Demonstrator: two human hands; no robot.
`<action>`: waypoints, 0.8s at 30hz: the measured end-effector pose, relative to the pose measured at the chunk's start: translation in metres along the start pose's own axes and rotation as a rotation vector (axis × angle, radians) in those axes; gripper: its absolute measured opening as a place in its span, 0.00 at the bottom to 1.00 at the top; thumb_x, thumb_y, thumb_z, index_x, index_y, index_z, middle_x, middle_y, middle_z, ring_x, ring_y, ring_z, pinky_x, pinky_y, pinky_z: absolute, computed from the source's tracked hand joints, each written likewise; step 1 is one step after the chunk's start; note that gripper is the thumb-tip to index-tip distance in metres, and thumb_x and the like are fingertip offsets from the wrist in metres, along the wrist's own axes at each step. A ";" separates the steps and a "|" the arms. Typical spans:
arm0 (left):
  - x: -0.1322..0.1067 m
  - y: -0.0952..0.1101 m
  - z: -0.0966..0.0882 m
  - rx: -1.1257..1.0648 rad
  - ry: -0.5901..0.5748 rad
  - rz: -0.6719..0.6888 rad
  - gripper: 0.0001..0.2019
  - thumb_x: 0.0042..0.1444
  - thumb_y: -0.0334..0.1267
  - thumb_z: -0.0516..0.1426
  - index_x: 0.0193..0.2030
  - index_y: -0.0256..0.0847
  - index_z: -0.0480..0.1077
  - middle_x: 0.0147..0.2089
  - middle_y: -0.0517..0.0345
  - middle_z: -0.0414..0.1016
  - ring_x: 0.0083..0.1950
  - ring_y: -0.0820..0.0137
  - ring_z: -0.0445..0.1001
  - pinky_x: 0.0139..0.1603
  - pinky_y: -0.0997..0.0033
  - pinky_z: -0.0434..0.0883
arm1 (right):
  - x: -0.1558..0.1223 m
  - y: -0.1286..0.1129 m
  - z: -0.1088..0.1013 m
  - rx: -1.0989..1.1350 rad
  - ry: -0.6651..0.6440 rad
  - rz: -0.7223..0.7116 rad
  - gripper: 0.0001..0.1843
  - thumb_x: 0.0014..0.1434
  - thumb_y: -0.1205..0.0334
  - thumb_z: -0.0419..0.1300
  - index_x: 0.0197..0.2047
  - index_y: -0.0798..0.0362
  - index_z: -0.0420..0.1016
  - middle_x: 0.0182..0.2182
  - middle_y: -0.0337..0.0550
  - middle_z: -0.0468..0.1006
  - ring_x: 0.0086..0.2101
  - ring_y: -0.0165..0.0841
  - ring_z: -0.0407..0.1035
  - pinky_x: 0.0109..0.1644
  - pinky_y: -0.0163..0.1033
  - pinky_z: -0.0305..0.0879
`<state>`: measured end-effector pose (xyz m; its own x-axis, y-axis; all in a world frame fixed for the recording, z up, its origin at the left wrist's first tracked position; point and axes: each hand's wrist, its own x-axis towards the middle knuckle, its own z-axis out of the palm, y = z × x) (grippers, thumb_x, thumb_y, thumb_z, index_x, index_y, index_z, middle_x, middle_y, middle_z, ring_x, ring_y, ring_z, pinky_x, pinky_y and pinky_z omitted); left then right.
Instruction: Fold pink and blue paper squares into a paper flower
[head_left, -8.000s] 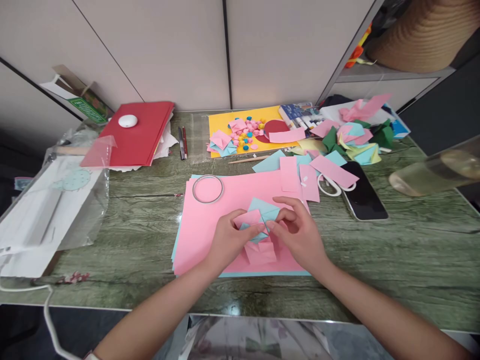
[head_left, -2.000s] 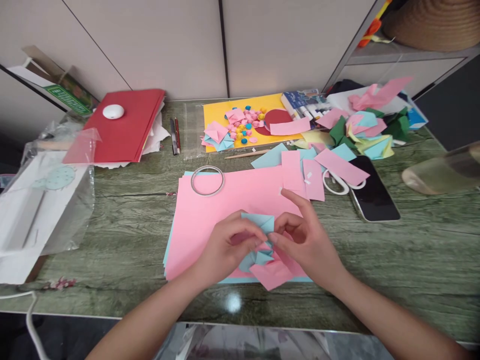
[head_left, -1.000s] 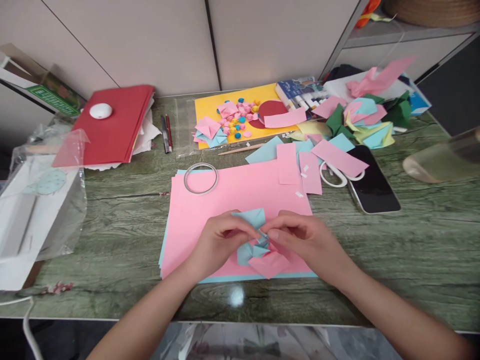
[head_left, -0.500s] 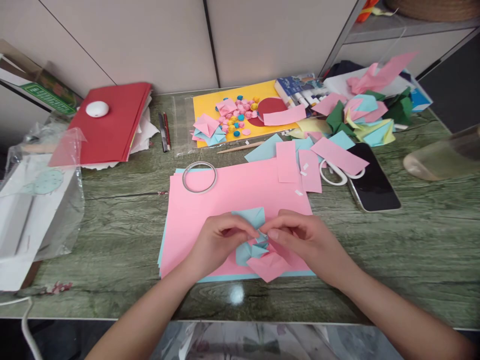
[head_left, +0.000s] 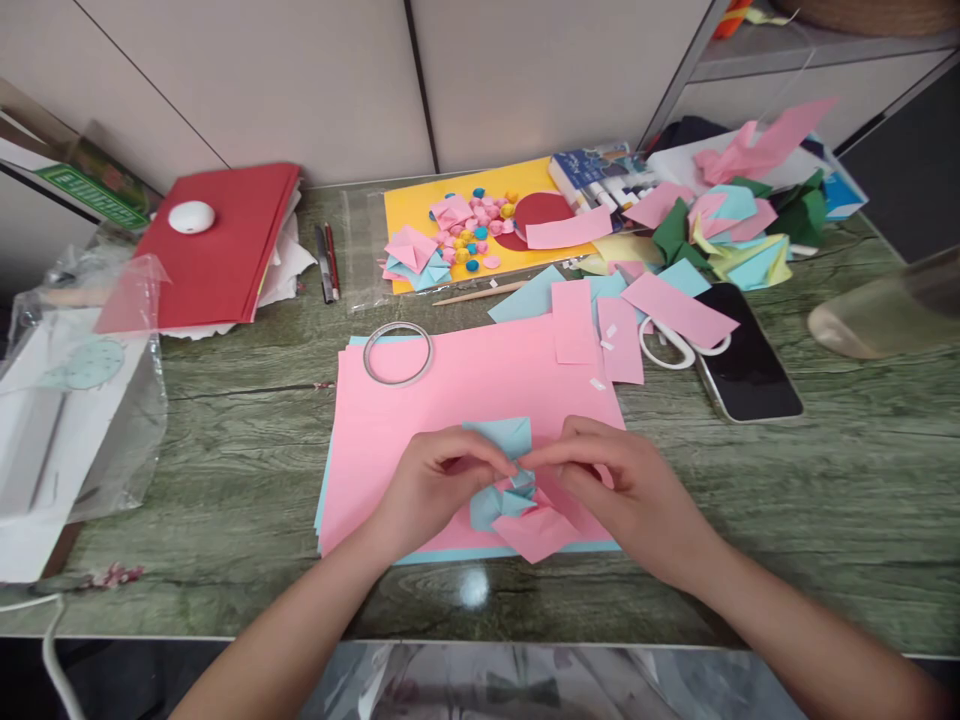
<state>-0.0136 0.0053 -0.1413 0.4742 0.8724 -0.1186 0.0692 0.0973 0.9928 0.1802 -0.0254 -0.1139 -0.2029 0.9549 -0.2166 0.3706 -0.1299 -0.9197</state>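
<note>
A folded blue and pink paper piece (head_left: 516, 502) sits low in the middle, over a stack of pink and blue paper sheets (head_left: 397, 440). My left hand (head_left: 442, 485) pinches the folded piece's upper part between thumb and fingertips. From the other side, my right hand (head_left: 622, 490) reaches in with its index finger stretched to the same spot, near the left fingertips. Its thumb stands apart from that finger, and the remaining fingers are curled. A blue flap with creases (head_left: 502, 433) shows behind the fingertips. The exact contact point is partly hidden by the fingers.
A tape roll (head_left: 398, 354) lies on the stack's far left. Pink paper strips (head_left: 572, 322), scissors (head_left: 671, 350) and a phone (head_left: 754, 360) are to the right. Behind lies a yellow sheet (head_left: 420, 205) with small paper pieces. Red folder (head_left: 217, 270) and plastic bag (head_left: 142, 430) stand left.
My right thumb has moved away from the fingertips and down, leaving the index finger stretched toward the folded paper. My left hand keeps its pinch in about the same place.
</note>
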 end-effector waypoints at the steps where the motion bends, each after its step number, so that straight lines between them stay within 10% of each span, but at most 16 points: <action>1: 0.000 0.000 0.000 0.001 -0.003 0.001 0.07 0.50 0.26 0.59 0.29 0.41 0.76 0.30 0.58 0.78 0.31 0.75 0.75 0.34 0.79 0.72 | 0.000 0.000 0.000 -0.019 0.000 -0.007 0.19 0.52 0.75 0.50 0.35 0.47 0.79 0.22 0.34 0.60 0.22 0.23 0.57 0.24 0.30 0.52; 24: -0.001 0.003 0.002 0.080 0.013 0.072 0.04 0.51 0.29 0.58 0.31 0.39 0.75 0.30 0.56 0.77 0.32 0.72 0.74 0.33 0.75 0.72 | -0.006 0.002 0.001 -0.328 0.089 -0.269 0.19 0.54 0.74 0.49 0.40 0.48 0.77 0.22 0.36 0.64 0.24 0.27 0.60 0.27 0.33 0.56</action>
<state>-0.0124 0.0038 -0.1386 0.4692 0.8819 -0.0464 0.1057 -0.0039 0.9944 0.1807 -0.0316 -0.1147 -0.2577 0.9644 0.0591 0.5865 0.2047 -0.7837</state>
